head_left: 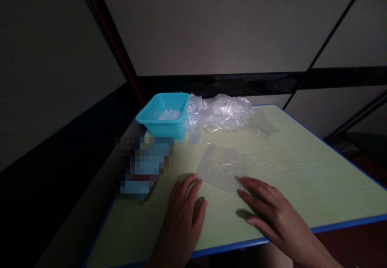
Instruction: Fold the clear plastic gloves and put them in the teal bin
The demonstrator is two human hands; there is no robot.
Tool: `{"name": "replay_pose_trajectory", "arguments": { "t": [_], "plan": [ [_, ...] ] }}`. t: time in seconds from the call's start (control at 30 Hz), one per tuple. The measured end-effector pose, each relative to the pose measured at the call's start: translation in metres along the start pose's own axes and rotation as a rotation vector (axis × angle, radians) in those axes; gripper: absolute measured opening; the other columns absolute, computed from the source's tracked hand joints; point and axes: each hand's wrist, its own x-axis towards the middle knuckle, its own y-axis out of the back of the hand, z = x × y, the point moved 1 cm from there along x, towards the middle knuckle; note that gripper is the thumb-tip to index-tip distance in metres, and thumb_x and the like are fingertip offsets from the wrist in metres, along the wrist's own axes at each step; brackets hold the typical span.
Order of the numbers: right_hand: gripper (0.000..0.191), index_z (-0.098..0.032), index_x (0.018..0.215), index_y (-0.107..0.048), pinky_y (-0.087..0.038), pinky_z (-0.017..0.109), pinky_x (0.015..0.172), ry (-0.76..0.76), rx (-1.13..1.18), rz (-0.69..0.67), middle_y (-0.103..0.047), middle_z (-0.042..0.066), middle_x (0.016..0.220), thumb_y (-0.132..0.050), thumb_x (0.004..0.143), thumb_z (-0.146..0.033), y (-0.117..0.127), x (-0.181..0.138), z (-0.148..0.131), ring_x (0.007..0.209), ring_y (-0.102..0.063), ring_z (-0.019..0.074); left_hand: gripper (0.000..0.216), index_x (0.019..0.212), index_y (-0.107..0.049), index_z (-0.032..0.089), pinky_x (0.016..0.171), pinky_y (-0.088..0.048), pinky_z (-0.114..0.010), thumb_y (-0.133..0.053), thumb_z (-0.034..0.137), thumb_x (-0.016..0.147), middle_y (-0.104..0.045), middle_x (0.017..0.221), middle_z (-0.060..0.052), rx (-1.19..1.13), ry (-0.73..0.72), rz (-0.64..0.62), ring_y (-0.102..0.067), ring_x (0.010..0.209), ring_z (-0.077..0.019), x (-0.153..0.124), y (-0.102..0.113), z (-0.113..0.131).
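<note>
My left hand [184,209] lies flat on the pale green table [302,171], fingers stretched out, fingertips at the near left corner of a clear plastic bag [225,166]. My right hand [267,207] also rests flat with fingers apart, its fingertips touching the bag's near right edge. The bag lies flattened on the tabletop between and just beyond both hands. Neither hand grips anything.
A turquoise plastic tub [165,117] stands at the far left of the table, something pale inside. A heap of crumpled clear plastic bags [220,113] lies beside it. A blurred-out object [143,167] sits at the left edge. The table's blue rim [347,223] runs close to me.
</note>
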Motion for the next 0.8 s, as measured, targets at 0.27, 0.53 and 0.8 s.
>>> {"name": "replay_pose_trajectory", "arguments": {
  "t": [0.27,0.53,0.8],
  "plan": [
    [0.047,-0.021,0.128,-0.046,-0.044,0.043,0.093,0.012,0.003,-0.048,-0.041,0.004,0.137,-0.049,0.086,-0.042,0.0011,0.0009,-0.0005,0.123,-0.038,0.0247,0.037,0.123,-0.035,0.021,0.094,-0.042,-0.047,-0.042,0.016,0.086,-0.047,0.121,-0.010,0.005,0.002,0.010,-0.044,0.114,-0.0249,-0.0017,-0.0023,-0.0001],
    [0.051,-0.019,0.129,-0.044,-0.045,0.041,0.091,0.020,0.026,-0.036,-0.044,0.008,0.134,-0.051,0.084,-0.043,0.0027,0.0012,-0.0011,0.119,-0.044,0.0253,0.041,0.124,-0.034,0.020,0.094,-0.041,-0.049,-0.043,0.015,0.085,-0.049,0.119,-0.011,0.024,-0.021,0.002,-0.045,0.114,-0.0261,-0.0006,-0.0028,-0.0001],
    [0.042,-0.017,0.126,-0.049,-0.049,0.040,0.087,-0.086,0.118,0.092,-0.056,0.010,0.121,-0.049,0.087,-0.032,-0.0020,-0.0042,-0.0025,0.110,-0.053,0.0237,0.042,0.126,-0.032,0.021,0.096,-0.039,-0.049,-0.042,0.016,0.085,-0.047,0.122,-0.011,0.018,-0.008,-0.008,-0.043,0.116,-0.0258,-0.0009,-0.0024,0.0001]
  ]
}}
